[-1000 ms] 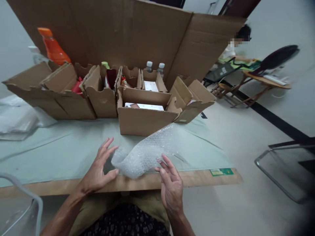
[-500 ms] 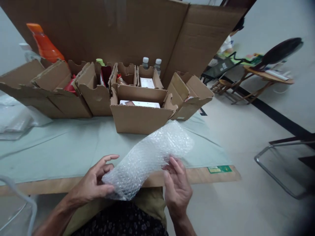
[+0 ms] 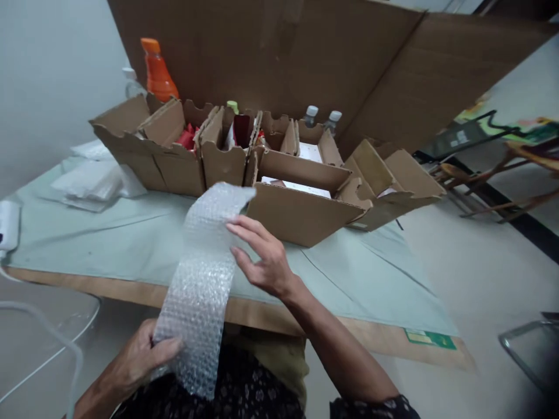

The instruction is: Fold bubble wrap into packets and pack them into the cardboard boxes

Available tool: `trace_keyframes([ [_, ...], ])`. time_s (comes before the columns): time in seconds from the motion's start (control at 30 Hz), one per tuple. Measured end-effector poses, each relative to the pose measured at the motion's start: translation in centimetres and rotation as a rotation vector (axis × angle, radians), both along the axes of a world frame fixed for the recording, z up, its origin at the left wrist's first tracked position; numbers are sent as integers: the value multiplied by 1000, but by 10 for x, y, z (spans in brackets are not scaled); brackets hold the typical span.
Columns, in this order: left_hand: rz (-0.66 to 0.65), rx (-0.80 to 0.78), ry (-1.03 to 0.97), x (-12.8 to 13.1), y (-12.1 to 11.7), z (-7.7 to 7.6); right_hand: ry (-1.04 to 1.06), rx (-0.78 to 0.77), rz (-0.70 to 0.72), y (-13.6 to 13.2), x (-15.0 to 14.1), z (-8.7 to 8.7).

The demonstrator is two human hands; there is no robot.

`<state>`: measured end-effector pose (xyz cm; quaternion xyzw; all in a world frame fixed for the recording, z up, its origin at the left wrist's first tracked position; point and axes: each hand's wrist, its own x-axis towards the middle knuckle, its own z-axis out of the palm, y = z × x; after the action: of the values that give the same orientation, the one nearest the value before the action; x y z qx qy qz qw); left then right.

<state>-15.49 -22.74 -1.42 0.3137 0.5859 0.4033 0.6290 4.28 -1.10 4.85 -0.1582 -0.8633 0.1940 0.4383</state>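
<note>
A long strip of clear bubble wrap (image 3: pixel 198 285) hangs over the table's front edge, its far end curling above the cloth. My left hand (image 3: pixel 146 352) grips its lower left edge, thumb on top and the other fingers hidden beneath. At the upper right edge of the strip is my right hand (image 3: pixel 262 259), fingers stretched and apart, fingertips touching or very close to the plastic. Behind the right hand stands a cardboard box (image 3: pixel 297 215) with a white packet (image 3: pixel 294 187) inside.
More cut cardboard boxes (image 3: pixel 174 169) line the back, holding red packets and bottles. An orange bottle (image 3: pixel 159 73) rises behind them, before a tall cardboard panel (image 3: pixel 340 52). Folded plastic bags (image 3: pixel 94 180) lie left on the green cloth (image 3: pixel 126 233). A white power strip (image 3: pixel 9 224) is at the left edge.
The view has turned left. The bubble wrap has swung more upright, its far end now left of the front box. My right hand has moved forward along the strip; the left still grips it.
</note>
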Motion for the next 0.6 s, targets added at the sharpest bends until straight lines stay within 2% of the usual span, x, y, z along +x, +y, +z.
trace_keyframes([
  [0.13, 120, -129, -202, 16, 8, 7, -303, -343, -13, 27, -6, -36],
  [0.2, 142, -172, -308, 22, 13, 9, -419, -403, -71, 26, 6, -45],
  [0.27, 170, -223, -403, 24, 16, 10, -469, -360, -76, 11, 24, -44],
  [0.37, 215, -292, -497, 24, 21, 13, -542, -238, 57, -28, 46, -34],
  [0.47, 161, -288, -548, 23, 27, 17, -548, -169, 192, -64, 44, -31],
  [0.53, 105, -251, -548, 17, 29, 21, -464, -215, 225, -75, 32, -34],
  [0.6, 87, -176, -453, 8, 30, 26, -349, -368, 175, -73, 17, -38],
])
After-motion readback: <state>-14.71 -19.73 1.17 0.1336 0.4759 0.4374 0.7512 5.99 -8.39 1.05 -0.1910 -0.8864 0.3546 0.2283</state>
